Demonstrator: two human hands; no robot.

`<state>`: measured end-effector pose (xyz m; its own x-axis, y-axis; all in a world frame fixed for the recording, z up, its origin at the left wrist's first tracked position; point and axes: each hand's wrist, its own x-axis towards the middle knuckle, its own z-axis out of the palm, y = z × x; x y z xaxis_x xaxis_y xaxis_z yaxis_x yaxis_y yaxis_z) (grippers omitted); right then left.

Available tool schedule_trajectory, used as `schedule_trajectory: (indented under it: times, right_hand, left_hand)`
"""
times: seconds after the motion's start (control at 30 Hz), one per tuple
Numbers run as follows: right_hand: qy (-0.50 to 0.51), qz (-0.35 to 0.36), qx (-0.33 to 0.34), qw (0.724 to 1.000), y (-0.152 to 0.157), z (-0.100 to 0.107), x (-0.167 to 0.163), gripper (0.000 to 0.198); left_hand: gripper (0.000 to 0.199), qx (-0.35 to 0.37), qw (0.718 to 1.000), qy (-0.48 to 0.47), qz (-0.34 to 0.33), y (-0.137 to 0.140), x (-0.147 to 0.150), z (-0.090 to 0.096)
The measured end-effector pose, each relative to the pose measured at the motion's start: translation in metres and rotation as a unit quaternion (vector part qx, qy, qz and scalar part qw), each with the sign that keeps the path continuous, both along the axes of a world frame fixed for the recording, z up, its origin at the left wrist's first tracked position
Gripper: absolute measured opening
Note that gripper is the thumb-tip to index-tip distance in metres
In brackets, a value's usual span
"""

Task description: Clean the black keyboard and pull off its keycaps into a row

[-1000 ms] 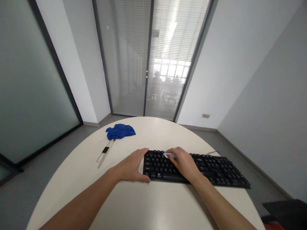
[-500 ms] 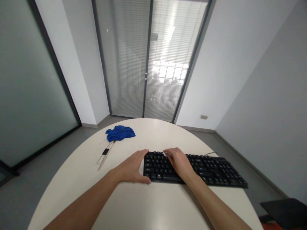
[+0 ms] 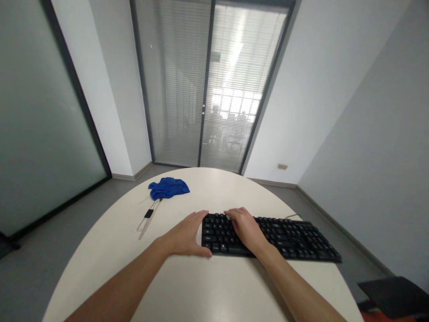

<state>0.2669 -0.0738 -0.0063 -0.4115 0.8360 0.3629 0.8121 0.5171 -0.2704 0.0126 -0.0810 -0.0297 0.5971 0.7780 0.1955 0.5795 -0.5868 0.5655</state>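
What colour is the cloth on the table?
The cloth is plain blue, seen best in the head view.

The right hand [image 3: 246, 228] is covering a stretch of the keyboard [image 3: 284, 235], its fingers [image 3: 232, 212] hiding most of a small whitish piece [image 3: 229, 218]. Most key markings [image 3: 308, 239] are blurring past reading. The frame's lower edge is cutting off both forearms [image 3: 134, 273] and the worktop [image 3: 187, 290]; at lower right, a dark seat-like object [image 3: 395, 293] is running out of frame. Upper centre, blinds [image 3: 179, 80] are veiling shapes [image 3: 231, 123] beyond.
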Motion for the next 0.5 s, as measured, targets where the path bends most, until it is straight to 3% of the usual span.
schedule_trajectory:
  times: [0.5]
  right_hand:
    - [0.04,0.048,-0.038,0.997,0.009,0.009,-0.025,0.036]
  left_hand:
    - [0.128,-0.02,1.0,-0.005,0.022,0.002,-0.002,-0.009]
